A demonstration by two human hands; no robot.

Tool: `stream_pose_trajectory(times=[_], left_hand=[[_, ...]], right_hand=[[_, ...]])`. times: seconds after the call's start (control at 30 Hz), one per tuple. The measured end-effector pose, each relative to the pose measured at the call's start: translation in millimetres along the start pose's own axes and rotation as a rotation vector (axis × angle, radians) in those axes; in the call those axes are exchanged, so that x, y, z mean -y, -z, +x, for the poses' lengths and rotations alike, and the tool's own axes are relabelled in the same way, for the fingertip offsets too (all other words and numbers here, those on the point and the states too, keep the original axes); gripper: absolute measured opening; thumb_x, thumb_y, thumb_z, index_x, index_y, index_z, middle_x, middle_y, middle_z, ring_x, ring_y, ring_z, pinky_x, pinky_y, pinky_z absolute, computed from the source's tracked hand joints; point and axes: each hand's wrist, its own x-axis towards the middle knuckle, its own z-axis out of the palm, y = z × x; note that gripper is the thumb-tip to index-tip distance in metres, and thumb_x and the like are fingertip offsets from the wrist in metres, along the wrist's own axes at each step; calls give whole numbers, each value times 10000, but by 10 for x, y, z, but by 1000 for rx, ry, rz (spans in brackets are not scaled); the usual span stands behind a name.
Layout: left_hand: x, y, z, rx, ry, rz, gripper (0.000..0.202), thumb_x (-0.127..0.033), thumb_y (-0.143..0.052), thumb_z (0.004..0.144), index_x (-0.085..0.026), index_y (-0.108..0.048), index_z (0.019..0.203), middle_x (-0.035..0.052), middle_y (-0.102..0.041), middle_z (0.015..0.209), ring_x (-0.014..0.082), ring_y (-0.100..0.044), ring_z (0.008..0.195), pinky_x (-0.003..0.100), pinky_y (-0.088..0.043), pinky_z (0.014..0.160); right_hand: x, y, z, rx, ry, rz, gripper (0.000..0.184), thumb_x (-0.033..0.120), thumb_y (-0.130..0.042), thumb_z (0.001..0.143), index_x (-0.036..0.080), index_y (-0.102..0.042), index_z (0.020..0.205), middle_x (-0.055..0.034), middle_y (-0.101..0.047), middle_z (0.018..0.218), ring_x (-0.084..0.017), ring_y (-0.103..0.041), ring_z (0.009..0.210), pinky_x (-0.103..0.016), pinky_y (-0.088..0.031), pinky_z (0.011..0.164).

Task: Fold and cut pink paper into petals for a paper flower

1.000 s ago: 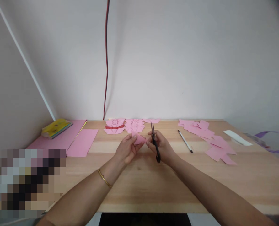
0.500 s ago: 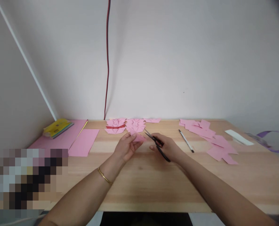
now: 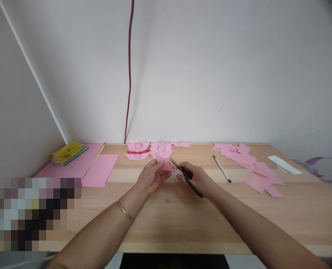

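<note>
Between the thumb and fingers of my left hand (image 3: 152, 174) is a folded piece of pink paper (image 3: 166, 165), pointed at its upper and right corners. My right hand (image 3: 195, 175) grips black-handled scissors (image 3: 186, 173), with the blades aimed up and left beside the paper. Whether the blade tips touch the paper, I cannot tell. Just beyond my hands, cut pink paper shapes (image 3: 161, 148) lie in overlapping rows by the wall, and a red strip (image 3: 137, 151) shows among those on the left.
Pink scraps (image 3: 262, 173) are scattered on the right of the wooden table (image 3: 166, 224), near a pen (image 3: 222, 169) and a white strip (image 3: 285, 164). At the left lie pink sheets (image 3: 100, 170) and a yellow packet (image 3: 69, 152). A purple ribbon (image 3: 326, 160) hangs off the right edge.
The folded paper has turned slightly in my left hand and sits a little lower. The scissors have shifted slightly down and left. Other items stay in place.
</note>
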Motion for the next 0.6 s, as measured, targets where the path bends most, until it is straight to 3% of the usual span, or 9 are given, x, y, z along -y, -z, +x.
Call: stream_pose_trajectory(times=[0.2, 0.6], left_hand=[[4, 2, 3, 11, -21, -37, 108, -172, -662, 754, -142, -572, 805, 50, -676, 766, 141, -661, 664, 272, -546, 659], [25, -26, 0, -18, -38, 50, 117, -183, -642, 765, -125, -576, 843, 68, -681, 767, 150, -657, 631, 271, -537, 614]], right_hand=[[-2, -14, -5, -40, -31, -15, 330, 221, -550, 734, 228, -551, 1064, 2, -577, 736, -154, -511, 644, -269, -398, 619], [68, -25, -31, 7, -40, -10, 319, 206, -521, 747, 215, -579, 1061, 2, -613, 757, -143, -526, 659, -248, -396, 623]])
